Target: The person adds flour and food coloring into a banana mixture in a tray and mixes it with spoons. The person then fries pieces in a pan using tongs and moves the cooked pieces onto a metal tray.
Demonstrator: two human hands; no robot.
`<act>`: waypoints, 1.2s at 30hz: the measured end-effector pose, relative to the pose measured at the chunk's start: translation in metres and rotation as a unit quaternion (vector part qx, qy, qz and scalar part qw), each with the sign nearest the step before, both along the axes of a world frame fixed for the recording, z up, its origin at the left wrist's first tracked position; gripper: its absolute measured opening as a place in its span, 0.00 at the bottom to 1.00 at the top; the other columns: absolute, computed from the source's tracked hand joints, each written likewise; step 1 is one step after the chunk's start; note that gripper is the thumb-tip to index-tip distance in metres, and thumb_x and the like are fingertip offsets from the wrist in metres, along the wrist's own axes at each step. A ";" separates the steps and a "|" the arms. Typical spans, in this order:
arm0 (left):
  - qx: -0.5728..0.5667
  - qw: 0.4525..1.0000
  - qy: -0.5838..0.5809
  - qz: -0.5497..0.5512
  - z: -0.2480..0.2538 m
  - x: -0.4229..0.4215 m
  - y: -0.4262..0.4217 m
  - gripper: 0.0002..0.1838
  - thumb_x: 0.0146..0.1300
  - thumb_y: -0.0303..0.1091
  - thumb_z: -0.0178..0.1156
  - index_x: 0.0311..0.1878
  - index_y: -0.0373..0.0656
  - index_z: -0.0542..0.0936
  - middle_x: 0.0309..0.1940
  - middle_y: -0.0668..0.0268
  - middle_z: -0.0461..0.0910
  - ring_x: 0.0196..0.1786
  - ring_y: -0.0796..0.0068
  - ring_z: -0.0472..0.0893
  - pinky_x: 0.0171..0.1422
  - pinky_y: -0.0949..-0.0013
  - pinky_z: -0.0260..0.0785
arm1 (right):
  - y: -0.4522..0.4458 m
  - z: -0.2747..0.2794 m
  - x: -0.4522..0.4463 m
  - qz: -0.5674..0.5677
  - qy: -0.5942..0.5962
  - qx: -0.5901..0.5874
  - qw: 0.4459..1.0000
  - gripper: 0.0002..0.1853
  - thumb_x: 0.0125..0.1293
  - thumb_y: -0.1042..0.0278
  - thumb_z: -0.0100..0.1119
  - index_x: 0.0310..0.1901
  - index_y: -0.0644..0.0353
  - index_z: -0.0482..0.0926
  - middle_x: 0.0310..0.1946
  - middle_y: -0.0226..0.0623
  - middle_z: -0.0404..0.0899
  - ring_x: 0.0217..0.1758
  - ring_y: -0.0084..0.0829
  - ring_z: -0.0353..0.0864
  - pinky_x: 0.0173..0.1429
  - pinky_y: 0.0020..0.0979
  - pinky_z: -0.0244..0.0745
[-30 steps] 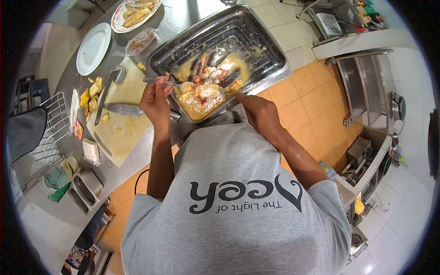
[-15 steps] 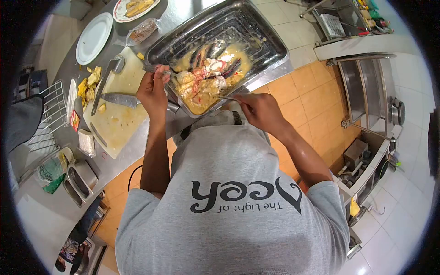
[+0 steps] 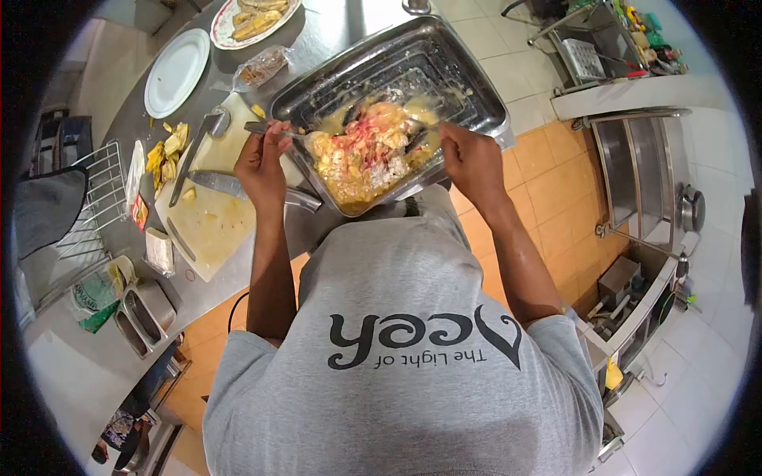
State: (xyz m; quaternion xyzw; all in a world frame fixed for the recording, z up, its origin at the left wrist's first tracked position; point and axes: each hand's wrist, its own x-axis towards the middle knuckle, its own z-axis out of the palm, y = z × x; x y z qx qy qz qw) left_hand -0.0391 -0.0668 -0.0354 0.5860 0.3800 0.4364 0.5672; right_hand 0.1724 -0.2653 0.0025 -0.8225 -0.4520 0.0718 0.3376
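A dark rectangular baking pan (image 3: 405, 59) sits at a slant by the table edge, in front of my body. In its near half lies a lumpy yellow mixture (image 3: 357, 159) with red streaks, white powder and dark pieces. My left hand (image 3: 262, 166) is closed on a slim metal utensil (image 3: 255, 127) at the pan's left rim, its head at the mixture. Over the right side of the pan, my right hand (image 3: 474, 163) grips another thin metal utensil (image 3: 425, 124). Both utensil heads are mostly hidden, so I cannot tell fork from spoon.
Left of the pan, a cutting board (image 3: 208, 230) bears a knife (image 3: 218, 182) and yellow scraps. Banana peels (image 3: 168, 151) lie beside it. Beyond are a white plate (image 3: 177, 73), a plate of yellow slices (image 3: 255, 24) and a plastic-wrapped brown block (image 3: 262, 66).
My right hand has moved up and to the right along the pan with its utensil. The mixture has been turned over, with more red on top. The view has shifted slightly.
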 end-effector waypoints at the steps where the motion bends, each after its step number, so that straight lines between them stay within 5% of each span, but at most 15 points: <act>1: 0.017 1.000 -0.006 0.006 0.002 0.001 0.003 0.10 0.67 0.29 0.52 0.44 0.31 0.78 0.38 0.61 0.80 0.41 0.75 0.81 0.45 0.73 0.76 | -0.002 -0.003 0.005 -0.006 -0.021 -0.019 1.000 0.07 0.58 0.70 0.52 0.38 0.54 0.79 0.23 0.47 0.78 0.26 0.47 0.79 0.29 0.42 0.74; 5: 0.058 0.997 -0.042 0.036 0.006 0.007 0.020 0.10 0.67 0.28 0.53 0.43 0.32 0.78 0.39 0.60 0.81 0.42 0.73 0.81 0.45 0.72 0.76 | -0.010 -0.019 0.004 0.003 -0.062 -0.089 0.994 0.16 0.57 0.72 0.53 0.48 0.52 0.76 0.25 0.46 0.79 0.27 0.47 0.79 0.30 0.42 0.75; 11: 0.078 0.993 -0.073 0.052 0.006 0.012 0.036 0.09 0.67 0.27 0.53 0.43 0.32 0.78 0.39 0.59 0.81 0.42 0.73 0.81 0.47 0.71 0.76 | -0.008 -0.025 -0.027 0.134 -0.009 -0.048 0.990 0.19 0.55 0.77 0.54 0.51 0.56 0.76 0.33 0.47 0.80 0.33 0.46 0.80 0.36 0.40 0.75; 16: 0.132 0.990 0.048 0.005 -0.005 0.006 0.035 0.10 0.68 0.27 0.51 0.45 0.31 0.78 0.39 0.60 0.81 0.42 0.74 0.80 0.48 0.71 0.76 | -0.013 -0.006 -0.026 0.238 0.025 -0.098 0.966 0.21 0.53 0.79 0.55 0.52 0.55 0.76 0.31 0.45 0.80 0.33 0.45 0.80 0.36 0.39 0.75; 23: 0.038 0.998 0.039 -0.026 -0.002 0.005 0.011 0.10 0.67 0.26 0.51 0.44 0.31 0.79 0.36 0.63 0.81 0.39 0.78 0.80 0.44 0.75 0.74 | -0.001 0.004 0.011 0.211 -0.045 0.018 0.976 0.22 0.57 0.75 0.52 0.55 0.50 0.74 0.34 0.43 0.80 0.34 0.43 0.80 0.38 0.38 0.76; 29: -0.074 0.994 0.015 -0.080 -0.011 0.011 -0.018 0.10 0.68 0.26 0.49 0.43 0.31 0.78 0.38 0.61 0.80 0.41 0.76 0.80 0.45 0.73 0.75 | 0.030 -0.022 0.018 0.150 -0.081 -0.034 0.985 0.20 0.59 0.72 0.48 0.54 0.51 0.74 0.38 0.45 0.80 0.36 0.44 0.80 0.39 0.39 0.77; 36: -0.028 0.999 -0.014 -0.037 0.019 0.001 -0.008 0.11 0.67 0.30 0.53 0.43 0.31 0.78 0.37 0.59 0.81 0.40 0.75 0.80 0.45 0.72 0.76 | 0.073 -0.029 -0.009 0.220 -0.083 -0.059 0.970 0.21 0.59 0.72 0.50 0.55 0.47 0.74 0.36 0.43 0.80 0.36 0.45 0.79 0.40 0.40 0.75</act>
